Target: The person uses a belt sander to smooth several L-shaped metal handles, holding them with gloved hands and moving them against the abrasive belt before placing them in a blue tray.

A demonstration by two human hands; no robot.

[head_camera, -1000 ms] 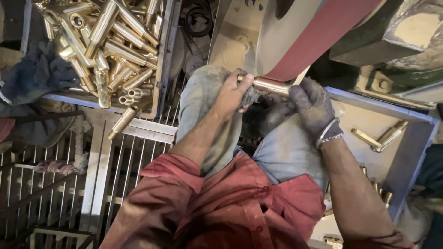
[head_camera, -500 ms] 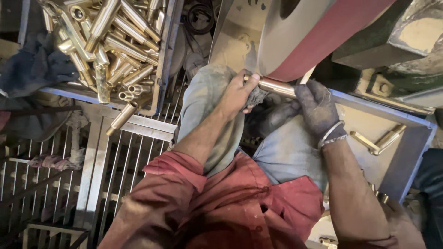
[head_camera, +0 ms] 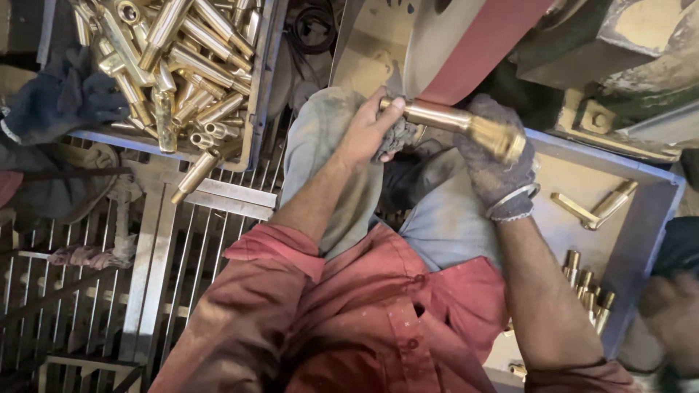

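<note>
The person's two hands grip one long brass fitting (head_camera: pixel 453 121) between them, holding it crosswise against the lower edge of a red abrasive belt (head_camera: pixel 480 45) that slopes up and away just above the hands. The left hand (head_camera: pixel 368 131) is bare; its fingers curl shut around the near end of the fitting, with a scrap of grey cloth (head_camera: pixel 399 137) bunched between palm and metal. The right hand (head_camera: pixel 494 164) wears a grey knit glove and is closed around the other end, where the fitting widens into a knurled, blurred head that sticks out past the thumb. A metal bangle (head_camera: pixel 514 201) sits at that wrist.

Both hands hover over the person's knees, which are in dusty grey-blue trousers (head_camera: pixel 320 145), and a red shirt (head_camera: pixel 349 320) fills the space nearer the camera.

Up and to the left of the left hand, well apart from it, a metal tray (head_camera: pixel 260 87) is heaped with brass tubes and fittings (head_camera: pixel 175 58). One loose brass tube (head_camera: pixel 194 176) lies at the tray's near corner, tilted onto the grating. A dark blue rag (head_camera: pixel 65 98) lies on the far side of that tray.

Beside the right hand a shallow grey-rimmed tray (head_camera: pixel 641 225) holds a single angled brass piece (head_camera: pixel 593 207), and lower down a small cluster of short brass parts (head_camera: pixel 586 287) stands on end.
</note>
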